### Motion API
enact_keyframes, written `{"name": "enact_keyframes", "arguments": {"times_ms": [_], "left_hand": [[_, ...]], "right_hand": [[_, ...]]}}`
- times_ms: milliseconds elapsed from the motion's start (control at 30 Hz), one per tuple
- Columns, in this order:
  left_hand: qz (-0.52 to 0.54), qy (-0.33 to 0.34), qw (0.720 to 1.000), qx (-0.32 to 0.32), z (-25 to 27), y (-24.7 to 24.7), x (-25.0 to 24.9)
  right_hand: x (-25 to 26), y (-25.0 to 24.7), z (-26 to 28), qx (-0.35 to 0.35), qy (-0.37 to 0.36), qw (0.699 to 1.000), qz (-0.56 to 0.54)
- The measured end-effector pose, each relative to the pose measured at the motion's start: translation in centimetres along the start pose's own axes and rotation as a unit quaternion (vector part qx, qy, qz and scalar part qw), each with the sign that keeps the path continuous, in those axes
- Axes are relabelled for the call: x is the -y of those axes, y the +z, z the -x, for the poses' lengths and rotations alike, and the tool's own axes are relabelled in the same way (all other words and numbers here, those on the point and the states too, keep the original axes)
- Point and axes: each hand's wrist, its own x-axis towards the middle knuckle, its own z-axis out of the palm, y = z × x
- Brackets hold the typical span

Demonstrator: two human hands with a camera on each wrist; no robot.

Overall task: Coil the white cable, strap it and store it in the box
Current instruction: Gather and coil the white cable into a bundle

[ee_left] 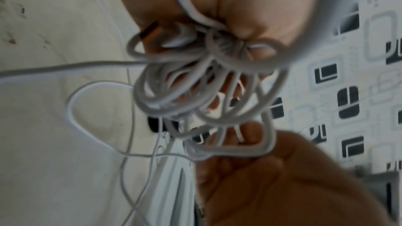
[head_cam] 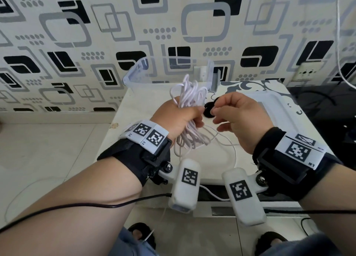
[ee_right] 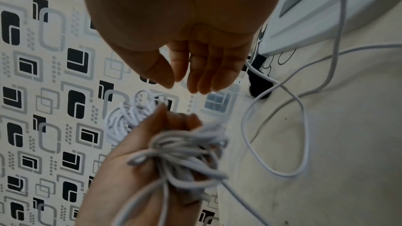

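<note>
Clutching a bundle of looped white cable (head_cam: 189, 99) in the left hand (head_cam: 178, 117), fist curled tight round the middle of the loops, held above the worktop (head_cam: 134, 105). Loops fanned out above the fist and hanging below it; a loose tail trailing down across the worktop surface and off its near edge. Right hand (head_cam: 239, 119) just beside the left, not touching the bundle in the right wrist view, fingers (ee_right: 206, 75) relaxed and slightly bent, grip apart and holding nothing visible. Black strap (head_cam: 209, 111) lying on the worktop between the two hands, mostly hidden behind fingers in the head view; shape hard to make out. Clear plastic box (head_cam: 134, 72) standing at the far side of the worktop, against the patterned wall, its interior partly screened by the cable loops. White lid (head_cam: 277, 109) flat on the worktop to the right, part covered by the right hand. In the left wrist view, blurred; a brownish metal plug (ee_left: 150, 32) tucked against the palm among the loops, type unreadable. Wall socket (head_cam: 306, 72) at the right, with another white lead hanging beside it, cut off by the frame edge.
</note>
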Motion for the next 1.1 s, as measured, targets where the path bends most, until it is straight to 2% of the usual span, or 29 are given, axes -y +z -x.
{"name": "enact_keyframes", "arguments": {"times_ms": [200,367,467,533,667,767,1100], "left_hand": [[0.153,0.006,0.987,-0.051,-1.0,-1.1,-0.7],[0.194,0.014,0.979,-0.052,-1.4,-1.8,-0.6],[0.237,0.019,0.969,-0.061,-1.6,-2.1,-0.7],[0.266,0.029,0.960,-0.080,-1.8,-2.2,-1.0],[0.279,0.033,0.949,-0.140,-1.8,-2.8,-1.3],[0.284,0.036,0.942,-0.174,-1.7,-3.5,-1.6],[0.282,0.034,0.936,-0.209,-1.6,-4.4,-1.9]], "right_hand": [[-0.6,0.4,0.3,0.073,0.059,0.994,0.059],[-0.8,0.6,0.3,0.086,0.069,0.991,0.070],[-1.0,0.9,0.4,0.119,0.075,0.984,0.105],[-1.3,1.1,0.7,0.163,0.069,0.969,0.171],[-1.2,1.0,1.5,0.258,0.072,0.909,0.320],[-1.1,1.0,1.9,0.301,0.083,0.872,0.377],[-1.1,1.1,2.2,0.351,0.071,0.823,0.440]]}}
